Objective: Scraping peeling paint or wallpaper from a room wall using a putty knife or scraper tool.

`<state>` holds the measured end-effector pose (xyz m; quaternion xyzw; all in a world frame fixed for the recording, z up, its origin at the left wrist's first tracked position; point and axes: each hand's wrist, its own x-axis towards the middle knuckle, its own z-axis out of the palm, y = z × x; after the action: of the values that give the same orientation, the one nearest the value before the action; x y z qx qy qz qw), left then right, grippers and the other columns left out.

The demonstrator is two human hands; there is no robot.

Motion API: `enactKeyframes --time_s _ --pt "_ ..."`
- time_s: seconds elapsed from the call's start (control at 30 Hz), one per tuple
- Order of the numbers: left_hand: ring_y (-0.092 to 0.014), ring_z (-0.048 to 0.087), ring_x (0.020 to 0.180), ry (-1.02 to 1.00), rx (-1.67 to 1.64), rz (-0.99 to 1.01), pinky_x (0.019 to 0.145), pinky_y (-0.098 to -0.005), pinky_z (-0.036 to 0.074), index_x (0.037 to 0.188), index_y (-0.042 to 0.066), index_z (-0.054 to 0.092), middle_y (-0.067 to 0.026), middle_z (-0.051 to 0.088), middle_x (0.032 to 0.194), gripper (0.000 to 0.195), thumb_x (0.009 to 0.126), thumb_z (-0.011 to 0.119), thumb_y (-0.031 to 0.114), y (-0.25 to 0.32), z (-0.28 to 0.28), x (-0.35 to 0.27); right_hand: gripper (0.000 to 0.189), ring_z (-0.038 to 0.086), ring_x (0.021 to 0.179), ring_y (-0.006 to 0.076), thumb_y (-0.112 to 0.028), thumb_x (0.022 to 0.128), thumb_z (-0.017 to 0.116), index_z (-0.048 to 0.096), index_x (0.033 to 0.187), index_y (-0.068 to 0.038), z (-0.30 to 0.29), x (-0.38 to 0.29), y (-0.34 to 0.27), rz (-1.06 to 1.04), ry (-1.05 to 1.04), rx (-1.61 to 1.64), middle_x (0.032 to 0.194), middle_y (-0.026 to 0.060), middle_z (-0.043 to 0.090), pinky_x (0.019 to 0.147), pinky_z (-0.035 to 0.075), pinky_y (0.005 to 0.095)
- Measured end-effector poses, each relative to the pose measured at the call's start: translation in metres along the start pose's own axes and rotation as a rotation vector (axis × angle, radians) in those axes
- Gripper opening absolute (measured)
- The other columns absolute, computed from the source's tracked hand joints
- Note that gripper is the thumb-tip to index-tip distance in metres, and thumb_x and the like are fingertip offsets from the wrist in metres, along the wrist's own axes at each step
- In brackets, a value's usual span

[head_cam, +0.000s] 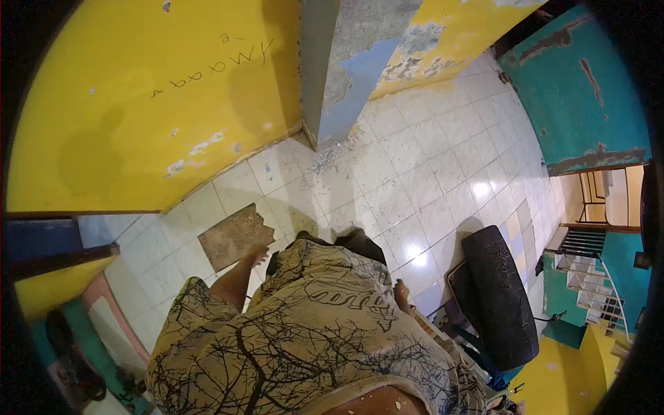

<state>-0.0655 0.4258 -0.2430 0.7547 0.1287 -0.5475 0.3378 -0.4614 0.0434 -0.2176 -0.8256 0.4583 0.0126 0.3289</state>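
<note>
My left hand (258, 255) hangs beside my body with its fingers apart and nothing visible in it. In the picture it overlaps the edge of a brown jagged-edged piece (233, 238) on the floor; whether this is a loose board or a bare patch I cannot tell. Only the fingers of my right hand (400, 293) show past my tan branch-patterned shirt (311, 342), so its grip is hidden. To its right stands a black padded chair (495, 295) with a flower design. Dark clothing or footwear (358, 244) shows beyond the shirt's hem.
Ahead, a grey pillar (358, 67) with peeling paint meets a yellow wall (171, 104) bearing handwriting. Paint flakes (337, 155) litter the white tile floor (394, 192) at its base. A teal wall (581, 93) and a staircase (591, 290) with a railing lie to the right.
</note>
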Motion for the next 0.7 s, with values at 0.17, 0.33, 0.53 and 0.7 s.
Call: enactKeyframes --time_s 0.17,0.33,0.53,0.7 --pt "-0.023 0.056 0.071 0.172 -0.103 -0.274 0.063 -0.0361 0.042 0.106 0.008 0.052 -0.0124 0.06 0.093 0.033 0.082 0.045 0.03 -0.005 0.019 -0.036 0.027 0.035 0.033 0.0136 -0.027 0.079 0.053 0.044 0.061 -0.009 -0.069 0.064 -0.029 0.731 0.116 0.929 0.046 0.0016 0.038 0.033 0.031 0.0284" --pt "-0.021 0.052 0.062 0.187 -0.044 -0.163 0.051 -0.0325 0.042 0.096 0.005 0.053 -0.0103 0.058 0.082 0.029 0.084 0.046 0.031 0.064 0.071 -0.012 0.027 0.034 0.037 0.0136 -0.028 0.079 0.051 0.043 0.062 -0.009 -0.125 0.097 0.0 0.638 0.127 0.975 0.047 0.0013 0.036 0.036 0.031 0.0285" --pt "-0.012 0.052 0.057 0.079 -0.174 0.396 0.049 -0.0251 0.041 0.092 0.004 0.057 -0.0046 0.056 0.067 0.026 0.081 0.056 0.028 0.226 0.187 -0.023 0.027 0.032 0.034 0.013 -0.026 0.08 0.052 0.04 0.061 -0.011 -0.134 0.064 0.167 0.811 0.161 0.91 0.045 -0.0008 0.034 0.033 0.028 0.0292" --pt "-0.013 0.057 0.065 0.099 -0.079 0.572 0.058 -0.0264 0.045 0.093 0.005 0.06 -0.0055 0.061 0.071 0.029 0.079 0.055 0.031 0.298 0.276 -0.052 0.015 0.035 0.039 0.0149 -0.02 0.084 0.048 0.044 0.077 -0.008 -0.123 0.033 0.32 0.652 -0.065 0.973 0.052 0.0018 0.04 0.036 0.029 0.0304"
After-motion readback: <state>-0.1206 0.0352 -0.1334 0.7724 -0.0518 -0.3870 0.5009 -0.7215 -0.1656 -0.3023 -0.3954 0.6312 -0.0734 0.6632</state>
